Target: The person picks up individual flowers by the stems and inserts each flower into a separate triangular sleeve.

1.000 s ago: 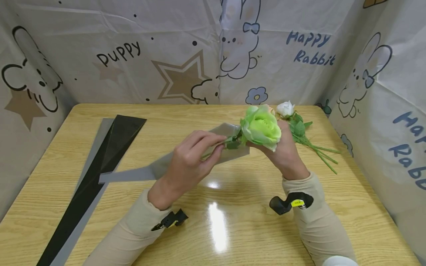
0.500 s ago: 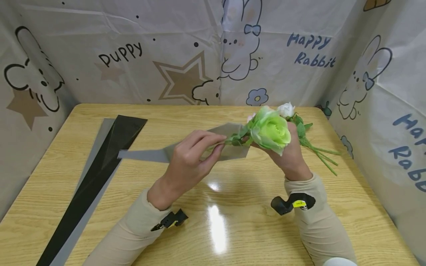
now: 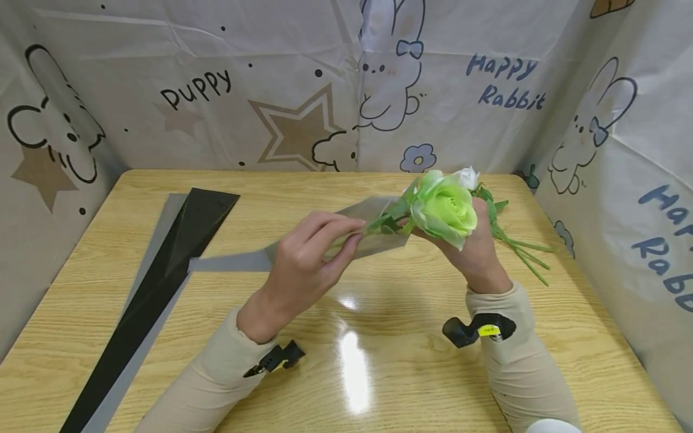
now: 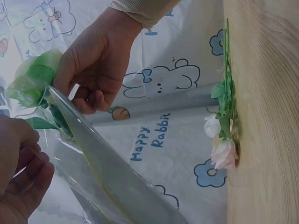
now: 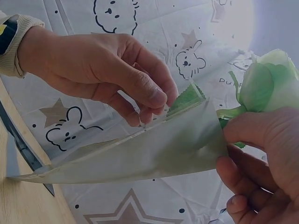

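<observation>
A pale green artificial rose (image 3: 444, 205) with leaves sticks out of the mouth of a long tapered grey flower sleeve (image 5: 163, 161) with a clear front. With thumb and fingertips my left hand (image 3: 303, 267) pinches the sleeve's upper edge, beside a leaf (image 5: 187, 99). My right hand (image 3: 471, 249) is under the bloom, its thumb against the stem and its fingers at the sleeve's mouth, which it seems to pinch; the bloom hides part of this in the head view. The sleeve is held above the table, its narrow tail pointing left.
On the wooden table (image 3: 390, 361), black and grey sleeves (image 3: 178, 252) lie overlapped at the left. White and pale pink roses (image 4: 223, 140) with green stems lie at the back right. Printed cloth walls (image 3: 206, 138) stand around the back and sides.
The green rose and my right hand have moved to the right, showing more leaf and stem near the sleeve's mouth. The sleeve's tail has swung up and right. My left hand has barely moved.
</observation>
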### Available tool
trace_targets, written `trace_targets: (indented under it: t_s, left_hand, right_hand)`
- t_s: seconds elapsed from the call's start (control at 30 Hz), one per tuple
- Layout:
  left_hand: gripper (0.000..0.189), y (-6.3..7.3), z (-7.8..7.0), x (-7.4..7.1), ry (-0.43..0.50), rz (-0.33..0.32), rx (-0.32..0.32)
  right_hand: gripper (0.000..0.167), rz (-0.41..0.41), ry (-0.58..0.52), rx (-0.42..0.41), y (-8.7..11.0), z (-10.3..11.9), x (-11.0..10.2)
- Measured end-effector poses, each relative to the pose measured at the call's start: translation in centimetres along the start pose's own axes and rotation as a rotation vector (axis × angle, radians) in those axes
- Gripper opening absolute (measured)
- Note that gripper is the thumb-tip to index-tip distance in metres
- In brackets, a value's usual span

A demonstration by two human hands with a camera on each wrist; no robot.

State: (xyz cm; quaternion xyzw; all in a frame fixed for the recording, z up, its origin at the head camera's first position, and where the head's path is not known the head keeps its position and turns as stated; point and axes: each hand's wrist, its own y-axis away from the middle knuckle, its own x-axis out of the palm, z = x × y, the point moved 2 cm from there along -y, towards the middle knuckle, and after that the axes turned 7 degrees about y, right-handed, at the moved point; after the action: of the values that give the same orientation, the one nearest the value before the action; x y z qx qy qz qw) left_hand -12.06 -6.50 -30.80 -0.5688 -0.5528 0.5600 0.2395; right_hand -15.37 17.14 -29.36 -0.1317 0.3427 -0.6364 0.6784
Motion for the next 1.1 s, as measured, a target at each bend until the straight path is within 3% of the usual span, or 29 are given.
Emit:
trace_targets:
  t_s: [0.3,0.43,0.67,0.83,0.93,1.1]
  left_hand:
    - [0.015,-0.1,0.0,-0.2,-0.003,-0.009,0.003]
    - [0.015,-0.1,-0.1,0.1,0.008,-0.007,0.003]
    - [0.016,0.2,-0.3,0.7,0.023,0.013,0.011]
    - [0.017,0.3,-0.5,0.9,0.031,0.026,0.02]
    - [0.017,0.3,-0.7,1.0,0.03,0.034,0.03]
    - [0.018,0.3,-1.0,1.0,0.025,0.044,0.039]
  right_hand:
    - [0.073,0.046,0.039,0.012,0.0,0.3,-0.1]
    - [0.068,0.091,-0.004,0.001,0.0,0.4,0.1]
    - [0.067,0.081,-0.019,-0.007,0.1,0.2,0.2]
    - [0.047,0.122,-0.061,-0.059,0.1,0.0,0.2]
    - [0.038,0.143,-0.117,-0.04,0.1,-0.1,0.2]
    - [0.05,0.166,-0.049,-0.011,0.2,-0.1,0.1]
